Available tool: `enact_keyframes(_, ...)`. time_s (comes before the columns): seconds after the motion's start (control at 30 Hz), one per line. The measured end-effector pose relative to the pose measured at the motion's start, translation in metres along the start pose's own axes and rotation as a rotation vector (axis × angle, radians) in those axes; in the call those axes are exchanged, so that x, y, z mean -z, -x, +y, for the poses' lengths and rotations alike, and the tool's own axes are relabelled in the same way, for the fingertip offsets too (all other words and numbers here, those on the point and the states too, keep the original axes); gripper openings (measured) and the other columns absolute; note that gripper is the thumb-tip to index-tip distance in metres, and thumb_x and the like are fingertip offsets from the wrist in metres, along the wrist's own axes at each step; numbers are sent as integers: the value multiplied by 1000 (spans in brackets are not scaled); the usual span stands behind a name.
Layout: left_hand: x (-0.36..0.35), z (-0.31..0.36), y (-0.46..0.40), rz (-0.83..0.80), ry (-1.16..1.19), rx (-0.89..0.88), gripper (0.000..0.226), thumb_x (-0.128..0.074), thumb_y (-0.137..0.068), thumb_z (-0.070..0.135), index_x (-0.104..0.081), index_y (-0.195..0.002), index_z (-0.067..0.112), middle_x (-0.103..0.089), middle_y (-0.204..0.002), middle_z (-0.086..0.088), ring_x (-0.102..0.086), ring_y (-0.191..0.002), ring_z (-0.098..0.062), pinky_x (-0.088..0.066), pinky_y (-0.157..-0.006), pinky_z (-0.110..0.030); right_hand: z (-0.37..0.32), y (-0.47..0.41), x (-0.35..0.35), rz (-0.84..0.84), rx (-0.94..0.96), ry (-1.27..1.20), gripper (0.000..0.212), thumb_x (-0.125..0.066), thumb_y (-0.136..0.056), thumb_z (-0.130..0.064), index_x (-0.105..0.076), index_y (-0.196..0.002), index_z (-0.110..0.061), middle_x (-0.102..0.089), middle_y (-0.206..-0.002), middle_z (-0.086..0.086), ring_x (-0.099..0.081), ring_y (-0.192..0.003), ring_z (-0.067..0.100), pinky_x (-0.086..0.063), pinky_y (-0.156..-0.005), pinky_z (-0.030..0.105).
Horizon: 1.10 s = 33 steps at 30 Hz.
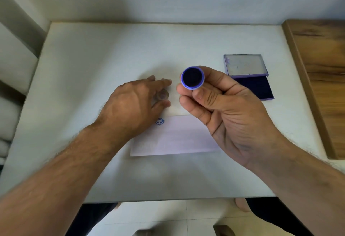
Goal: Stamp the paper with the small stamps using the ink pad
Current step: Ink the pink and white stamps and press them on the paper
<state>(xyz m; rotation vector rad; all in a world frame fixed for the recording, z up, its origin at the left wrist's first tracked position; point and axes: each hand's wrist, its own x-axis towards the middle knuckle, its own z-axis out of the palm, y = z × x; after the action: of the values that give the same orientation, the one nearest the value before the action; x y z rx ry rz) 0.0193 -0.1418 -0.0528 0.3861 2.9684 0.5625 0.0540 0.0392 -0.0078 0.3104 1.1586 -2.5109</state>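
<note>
My right hand (224,112) holds a small round stamp (192,77) above the table, its dark inked face turned up toward me. My left hand (134,105) rests palm down at the paper's top left corner, its fingers around a small round brownish object (162,95), blurred, perhaps another stamp or a cap. The pale paper (179,138) lies in the middle of the white table (93,58) and bears one blue round print (159,121) near its top left. The ink pad (252,84) sits open at the right, its lid (245,65) raised behind the dark pad.
A wooden surface (321,79) borders the table on the right. A wall stands behind the table. Below the front edge I see a tiled floor (153,215) and the person's legs and feet.
</note>
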Motion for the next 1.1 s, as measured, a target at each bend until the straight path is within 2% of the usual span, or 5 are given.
enact_keyframes(0.47, 4, 17, 3, 204, 202, -45, 41, -63, -89, 35, -58, -130, 38, -63, -130, 11, -66, -87, -8, -43, -84, -14, -20, -6, 19, 240, 103, 139, 28, -73, -69, -8, -72, -97, -4, -76, -87, 15, -75, -83, 26, -59, -70, 29)
enact_keyframes(0.57, 5, 23, 5, 212, 245, -116, 39, -63, -90, 31, -59, -129, 36, -60, -134, 8, -60, -68, 1, -49, -88, -19, -36, -10, 37, 393, 202, 435, 18, -77, -77, -8, -75, -95, -9, -77, -82, 10, -74, -76, 27, -61, -71, 35)
enact_keyframes(0.67, 4, 29, 8, 208, 257, -168, 38, -63, -91, 27, -61, -129, 31, -62, -132, 4, -70, -92, -12, -56, -84, -30, -52, -13, 57, 525, 299, 954, 19, -77, -80, -21, -76, -99, -20, -76, -82, 0, -74, -71, 19, -62, -71, 35)
enact_keyframes(0.8, 5, 36, 9, 188, 245, -191, 38, -54, -92, 36, -62, -128, 28, -64, -130, 2, -69, -89, -17, -54, -75, -23, -61, -13, 75, 586, 371, 1621, 28, -71, -80, -38, -72, -107, -32, -72, -85, -14, -67, -72, 0, -52, -66, 12)
enact_keyframes(1.1, 1, 33, 9, 224, 252, -160, 37, -65, -90, 21, -63, -127, 26, -63, -131, 2, -67, -104, -16, -51, -77, -21, -57, -15, 77, 577, 205, 1685, 16, -73, -83, -27, -74, -99, -26, -71, -83, -9, -58, -66, -4, -35, -58, 0)
